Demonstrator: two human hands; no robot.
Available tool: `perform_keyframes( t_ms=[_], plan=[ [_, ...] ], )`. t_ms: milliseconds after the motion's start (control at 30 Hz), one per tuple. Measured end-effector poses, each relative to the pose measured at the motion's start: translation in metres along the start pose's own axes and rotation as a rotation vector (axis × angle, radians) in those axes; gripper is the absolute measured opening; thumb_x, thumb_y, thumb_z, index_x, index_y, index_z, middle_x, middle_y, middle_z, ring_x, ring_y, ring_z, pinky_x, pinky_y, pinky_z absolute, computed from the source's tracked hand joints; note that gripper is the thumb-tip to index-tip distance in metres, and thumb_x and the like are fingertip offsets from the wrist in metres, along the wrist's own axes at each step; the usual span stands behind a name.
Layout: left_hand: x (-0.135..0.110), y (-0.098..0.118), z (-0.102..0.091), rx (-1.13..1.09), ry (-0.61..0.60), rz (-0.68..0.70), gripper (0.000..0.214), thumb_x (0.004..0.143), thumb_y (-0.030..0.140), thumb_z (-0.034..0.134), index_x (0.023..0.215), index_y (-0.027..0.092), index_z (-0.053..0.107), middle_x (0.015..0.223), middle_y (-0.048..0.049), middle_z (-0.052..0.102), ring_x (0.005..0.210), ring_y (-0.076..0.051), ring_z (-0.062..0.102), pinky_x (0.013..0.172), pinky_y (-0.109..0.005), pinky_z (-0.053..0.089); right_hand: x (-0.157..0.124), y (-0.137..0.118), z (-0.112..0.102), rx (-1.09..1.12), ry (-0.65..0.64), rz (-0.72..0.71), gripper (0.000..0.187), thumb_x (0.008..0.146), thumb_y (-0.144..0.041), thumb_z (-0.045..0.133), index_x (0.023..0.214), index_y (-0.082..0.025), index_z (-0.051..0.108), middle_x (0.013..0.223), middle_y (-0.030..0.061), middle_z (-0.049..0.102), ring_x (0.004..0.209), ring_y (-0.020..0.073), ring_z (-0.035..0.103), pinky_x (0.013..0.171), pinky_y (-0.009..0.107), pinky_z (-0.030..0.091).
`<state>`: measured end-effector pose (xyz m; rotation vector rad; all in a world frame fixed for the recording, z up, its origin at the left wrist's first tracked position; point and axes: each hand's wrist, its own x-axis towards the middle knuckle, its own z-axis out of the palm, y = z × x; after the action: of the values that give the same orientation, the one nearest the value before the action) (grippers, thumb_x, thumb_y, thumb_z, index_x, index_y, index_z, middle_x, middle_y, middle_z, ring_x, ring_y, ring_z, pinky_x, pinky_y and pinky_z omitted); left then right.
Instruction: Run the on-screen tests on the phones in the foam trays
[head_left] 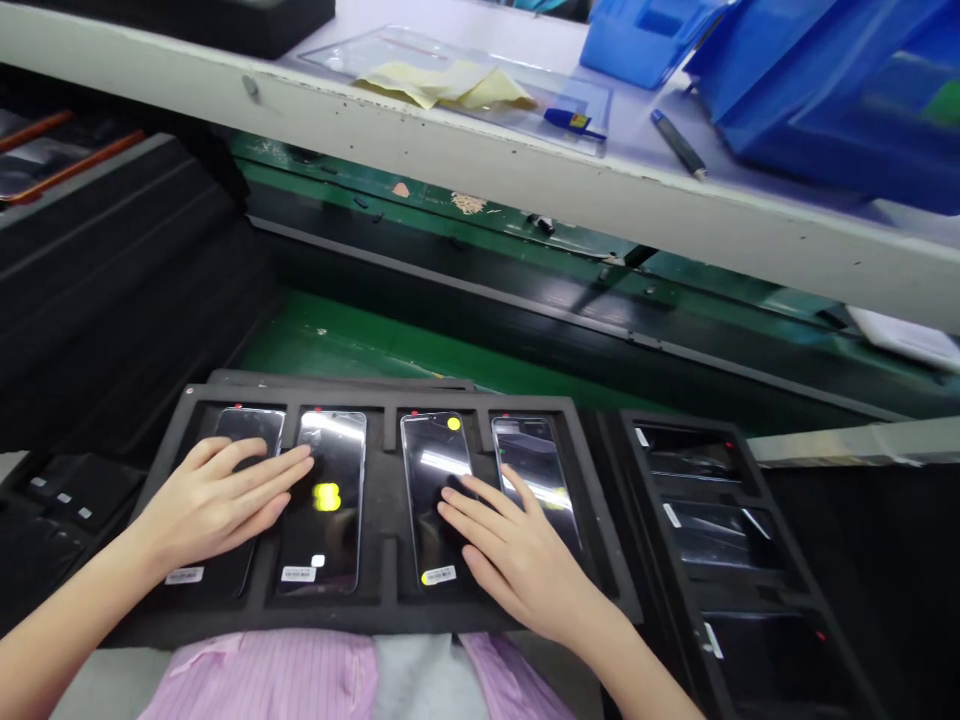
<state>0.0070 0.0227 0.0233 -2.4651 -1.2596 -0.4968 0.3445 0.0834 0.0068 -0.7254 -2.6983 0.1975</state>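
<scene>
A black foam tray lies in front of me with several smartphones set in its slots. My left hand is stretched flat over the leftmost phone, its fingertips reaching the second phone, which bears a yellow sticker and a barcode label. My right hand lies spread, its fingers on the third phone and over the edge of the rightmost phone. Both hands hold nothing. Yellow dots and small red tabs mark some of the phones.
To the right stands another black tray with dark, labelled phones. Stacked black trays rise at the left. Across the back runs a white shelf with blue bins, a marker and yellow paper. Green floor shows below.
</scene>
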Motion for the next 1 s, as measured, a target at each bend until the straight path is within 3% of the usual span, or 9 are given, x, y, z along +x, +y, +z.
perform_keyframes(
  t_ms=[200,300,433,567,833,1000],
  plan=[
    [-0.013,-0.003,-0.006,-0.087,-0.012,-0.086,0.021,0.088,0.015,0.046,0.101,0.017,0.062,0.096,0.003,0.071,0.082,-0.017,0.054,0.071,-0.031,0.038,0.007,0.001,0.008,-0.036,-0.1,-0.038,0.03,0.092,-0.025,0.039,0.114,-0.021,0.06,0.119,-0.0013,0.06,0.119,0.0178,0.05,0.111,0.045,0.023],
    [-0.024,-0.002,-0.005,-0.179,0.013,-0.184,0.023,0.088,0.013,0.044,0.1,0.018,0.063,0.096,0.0027,0.07,0.083,-0.016,0.052,0.072,-0.031,0.037,0.006,0.006,0.011,-0.083,-0.129,-0.095,0.029,0.09,-0.026,0.044,0.114,-0.021,0.059,0.12,-0.0012,0.06,0.119,0.0185,0.05,0.112,0.046,0.02],
    [-0.029,0.001,-0.005,-0.259,0.007,-0.202,0.024,0.087,0.012,0.044,0.101,0.017,0.062,0.096,0.002,0.07,0.084,-0.016,0.051,0.073,-0.031,0.036,0.004,0.009,0.014,-0.059,-0.055,-0.11,0.031,0.088,-0.028,0.046,0.116,-0.018,0.057,0.119,0.0001,0.06,0.122,0.0195,0.047,0.114,0.044,0.014],
    [-0.024,0.003,-0.006,-0.317,-0.03,-0.146,0.021,0.089,0.015,0.044,0.098,0.015,0.063,0.096,0.0003,0.07,0.084,-0.016,0.05,0.073,-0.029,0.037,0.0,0.012,0.013,0.015,0.03,-0.02,0.032,0.089,-0.027,0.044,0.118,-0.02,0.053,0.119,0.0021,0.06,0.125,0.0197,0.044,0.113,0.045,0.017],
    [-0.015,0.006,-0.001,-0.372,-0.282,-0.045,0.037,0.095,0.038,0.034,0.1,0.023,0.067,0.112,-0.0077,0.062,0.093,-0.02,0.047,0.078,-0.032,0.035,-0.002,0.011,0.017,0.056,-0.022,0.009,0.024,0.089,-0.031,0.045,0.102,-0.024,0.064,0.129,0.0053,0.049,0.126,0.0199,0.039,0.111,0.044,0.021],
    [-0.013,0.005,0.005,-0.397,-0.352,-0.057,0.034,0.094,0.038,0.036,0.097,0.026,0.069,0.115,-0.0088,0.059,0.096,-0.022,0.045,0.079,-0.035,0.036,-0.003,0.009,0.021,0.046,-0.101,0.089,0.028,0.091,-0.034,0.041,0.096,-0.028,0.068,0.135,0.0036,0.042,0.128,0.0235,0.036,0.107,0.048,0.026]
  ],
)
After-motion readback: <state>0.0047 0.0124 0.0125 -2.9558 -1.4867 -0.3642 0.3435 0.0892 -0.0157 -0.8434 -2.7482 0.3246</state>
